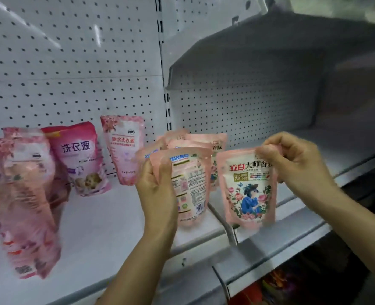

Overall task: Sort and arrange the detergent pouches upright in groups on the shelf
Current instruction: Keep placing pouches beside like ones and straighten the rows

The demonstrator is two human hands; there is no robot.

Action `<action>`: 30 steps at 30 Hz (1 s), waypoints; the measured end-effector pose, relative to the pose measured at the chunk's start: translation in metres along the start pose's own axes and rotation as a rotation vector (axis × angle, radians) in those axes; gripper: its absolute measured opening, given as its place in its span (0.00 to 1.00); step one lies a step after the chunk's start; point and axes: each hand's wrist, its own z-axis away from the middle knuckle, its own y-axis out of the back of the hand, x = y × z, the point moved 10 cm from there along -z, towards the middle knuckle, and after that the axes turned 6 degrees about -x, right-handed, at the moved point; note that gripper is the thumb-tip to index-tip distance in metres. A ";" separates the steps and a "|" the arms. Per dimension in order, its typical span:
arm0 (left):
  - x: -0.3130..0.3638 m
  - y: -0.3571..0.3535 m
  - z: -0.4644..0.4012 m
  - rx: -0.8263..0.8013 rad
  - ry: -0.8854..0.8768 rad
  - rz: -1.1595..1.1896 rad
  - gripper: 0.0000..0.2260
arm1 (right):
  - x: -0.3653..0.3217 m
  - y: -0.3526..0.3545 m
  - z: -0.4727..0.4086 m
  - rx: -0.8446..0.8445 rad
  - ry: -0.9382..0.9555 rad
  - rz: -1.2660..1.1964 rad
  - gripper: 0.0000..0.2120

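From the head camera, your left hand (157, 183) is clenched around the left edge of a pale pink pouch (191, 188) turned back-side out, so you see fine print and a barcode near its lower right corner; it stands upright at the right end of the white shelf (107, 219). Your right hand (292, 159) pinches the top right corner of a second pink pouch (248, 188), front facing you, with red and black lettering above a blue figure among roses; it hangs upright just over the gap where two shelf sections meet. Behind these two, more of the same pink pouches (204, 140) lean in a loose cluster. Further left stand a tall pink pouch (122, 148), a deeper pink pouch (80, 157) tilted right, and a blurred pink group (25, 194) at the front left. The right shelf section (314, 150) lies open and in shadow, and a pegboard wall (72, 62) closes the back.
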 end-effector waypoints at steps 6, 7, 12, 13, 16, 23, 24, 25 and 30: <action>-0.036 -0.020 -0.009 0.025 0.072 0.040 0.10 | 0.039 -0.018 -0.052 -0.113 -0.036 -0.040 0.04; -0.038 -0.022 -0.010 0.023 0.075 0.033 0.10 | 0.049 -0.021 -0.059 -0.142 -0.065 -0.024 0.05; -0.037 -0.022 -0.009 0.007 0.068 -0.082 0.07 | 0.069 -0.024 -0.074 -0.213 -0.087 0.026 0.04; -0.036 -0.021 -0.008 0.012 0.069 -0.111 0.07 | 0.066 -0.024 -0.075 -0.228 -0.057 0.062 0.04; -0.032 -0.018 -0.005 0.010 0.060 -0.266 0.10 | 0.055 -0.020 -0.074 -0.223 0.022 0.242 0.06; -0.009 -0.023 0.014 -0.017 -0.018 -0.470 0.18 | 0.015 -0.022 -0.062 -0.160 0.279 0.422 0.16; -0.001 -0.022 0.020 -0.001 -0.059 -0.494 0.18 | 0.005 -0.023 -0.059 -0.140 0.341 0.427 0.17; 0.007 -0.018 0.027 0.028 -0.105 -0.529 0.17 | -0.004 -0.025 -0.055 -0.124 0.394 0.416 0.18; 0.043 0.033 0.066 0.279 -0.273 -0.696 0.15 | -0.062 -0.054 -0.015 -0.095 0.694 0.244 0.14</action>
